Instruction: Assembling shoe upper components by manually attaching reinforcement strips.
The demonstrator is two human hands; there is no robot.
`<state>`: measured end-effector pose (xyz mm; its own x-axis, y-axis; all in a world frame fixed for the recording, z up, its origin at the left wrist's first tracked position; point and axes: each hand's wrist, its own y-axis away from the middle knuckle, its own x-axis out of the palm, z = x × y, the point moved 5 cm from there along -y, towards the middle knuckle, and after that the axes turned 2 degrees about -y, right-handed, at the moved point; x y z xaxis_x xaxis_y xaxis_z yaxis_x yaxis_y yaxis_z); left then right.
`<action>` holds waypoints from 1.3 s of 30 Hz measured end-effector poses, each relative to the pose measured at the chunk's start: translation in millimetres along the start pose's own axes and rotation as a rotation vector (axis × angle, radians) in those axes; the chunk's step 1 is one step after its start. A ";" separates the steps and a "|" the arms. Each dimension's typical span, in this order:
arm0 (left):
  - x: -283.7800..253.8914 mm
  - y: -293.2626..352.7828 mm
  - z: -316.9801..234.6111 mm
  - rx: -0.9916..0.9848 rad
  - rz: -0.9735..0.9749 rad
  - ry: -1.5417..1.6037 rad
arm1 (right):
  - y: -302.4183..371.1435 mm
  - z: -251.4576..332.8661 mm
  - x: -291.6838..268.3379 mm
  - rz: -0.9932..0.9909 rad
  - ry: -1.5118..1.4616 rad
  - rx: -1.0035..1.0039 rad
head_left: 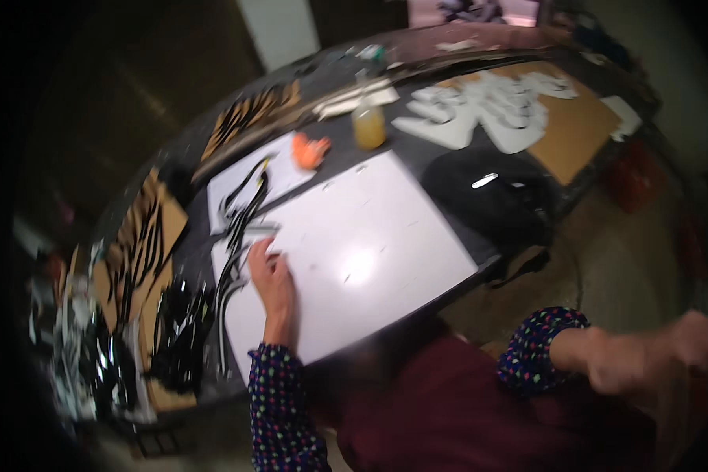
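My left hand (271, 271) is over the left part of a white board (385, 212). Its fingers are loosely bent, the thumb stands apart from them, and I see nothing between them. Right beside its fingertips runs a bundle of black strips (246, 220), which lies across the board's left edge and a white sheet (283, 177). Whether the fingertips touch the strips I cannot tell. Off the table at the lower right, my right hand (645, 358) is smeared by motion, so its fingers and anything in them cannot be made out.
Behind the board stand a bottle of yellow liquid (368, 127) and an orange crumpled thing (309, 151). White flat cut pieces (480, 110) rest on cardboard (578, 130) at the far right, near a black bag-like thing (488, 193). More black strips (138, 248) lie on cardboard at left.
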<state>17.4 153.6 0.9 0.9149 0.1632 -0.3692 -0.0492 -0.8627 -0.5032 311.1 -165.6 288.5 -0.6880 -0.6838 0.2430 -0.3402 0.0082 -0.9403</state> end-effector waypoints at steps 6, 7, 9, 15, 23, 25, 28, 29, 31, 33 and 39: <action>-40.3 26.0 -44.0 -0.237 0.249 -0.066 | 77.5 -83.4 -105.7 -0.271 0.410 0.743; -55.7 33.8 -41.4 -0.144 0.239 -0.164 | 89.1 -104.9 -120.1 -0.249 0.441 0.887; -80.3 41.1 -38.2 0.013 0.159 -0.420 | 128.3 -136.3 -143.5 -0.209 0.539 1.160; -122.1 17.4 -20.7 0.034 -0.143 -0.863 | 216.0 -203.7 -152.9 0.335 0.705 1.718; -129.1 10.7 -9.0 -0.156 -0.083 -0.476 | 269.8 -231.4 -144.7 0.713 0.759 1.578; -149.7 3.1 -8.8 -0.160 -0.096 -0.534 | 284.7 -229.0 -152.4 0.716 0.815 1.469; -171.8 1.5 -11.7 -0.105 -0.098 -0.659 | 294.5 -230.0 -150.9 0.813 0.845 1.416; -180.0 4.9 -9.6 -0.086 -0.079 -0.696 | 285.1 -231.8 -145.4 0.813 0.769 1.417; -171.4 12.8 -12.1 -0.072 -0.041 -0.702 | 277.4 -231.7 -141.9 0.862 0.731 1.557; -141.5 14.1 -12.7 0.002 0.062 -0.653 | 242.9 -229.4 -141.3 1.033 0.871 1.615; -56.6 16.6 -34.5 0.276 0.231 -0.773 | 151.2 -175.7 -189.2 1.283 1.284 1.893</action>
<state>-21.4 113.5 40.5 0.3438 0.3653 -0.8651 -0.3887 -0.7833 -0.4852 277.2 93.2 142.3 -0.1119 -0.3687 -0.9228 0.3716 -0.8768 0.3053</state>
